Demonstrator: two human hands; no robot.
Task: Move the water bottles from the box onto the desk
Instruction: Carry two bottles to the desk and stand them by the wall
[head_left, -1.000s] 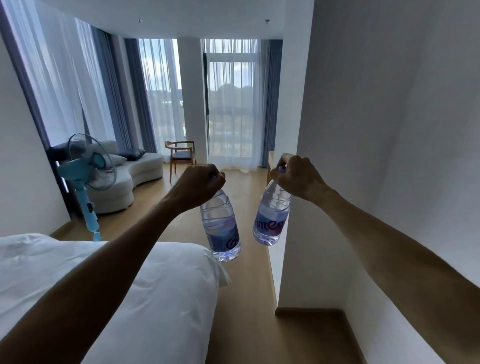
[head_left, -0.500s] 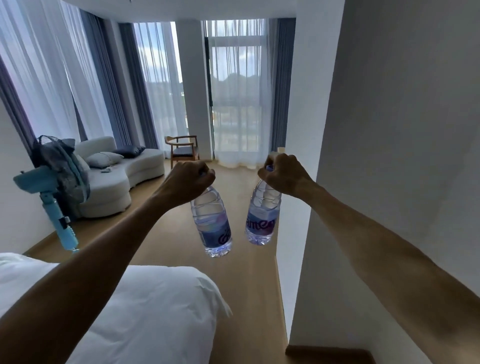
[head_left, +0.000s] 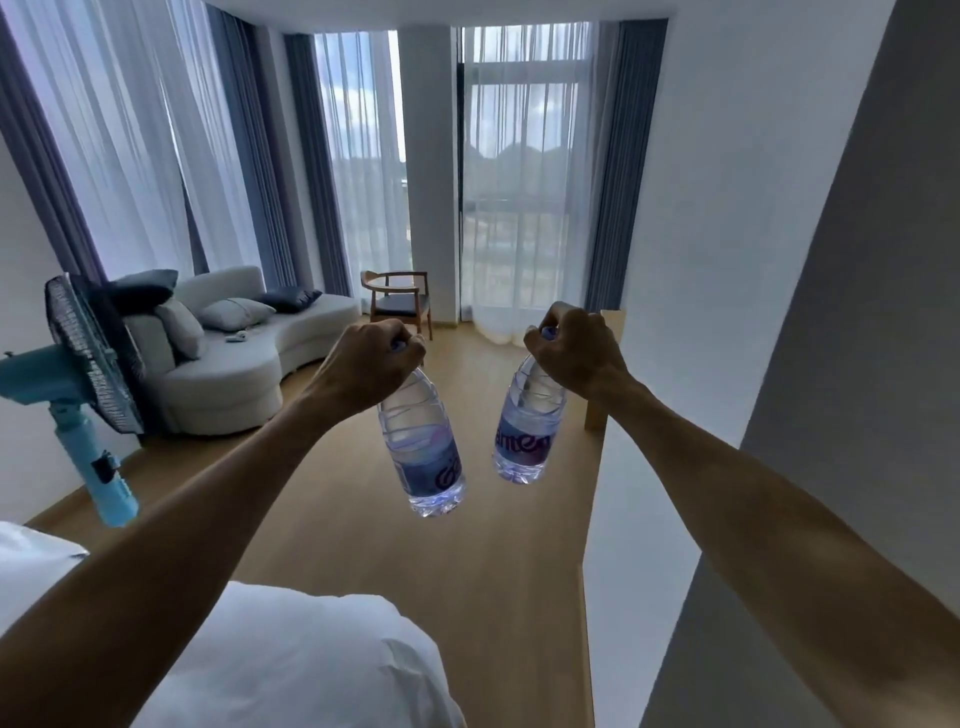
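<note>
I carry two clear water bottles with blue-purple labels, hanging by their necks in front of me. My left hand (head_left: 371, 358) is closed around the cap of the left bottle (head_left: 423, 447). My right hand (head_left: 574, 345) grips the top of the right bottle (head_left: 525, 428). Both bottles hang over the wooden floor, a little apart from each other. A light wooden desk edge (head_left: 602, 364) shows just behind my right hand, past the white wall corner. The box is out of view.
A white bed (head_left: 291, 660) fills the lower left. A blue standing fan (head_left: 88, 395) is at the left, a white sofa (head_left: 234, 364) and a wooden chair (head_left: 397, 301) farther back by the curtained windows. A white wall (head_left: 727, 312) runs along my right.
I have walked forward along the bed with both bottles; the view has risen, the sofa, fan and windows are nearer, and the desk edge has come into view behind my right hand.
</note>
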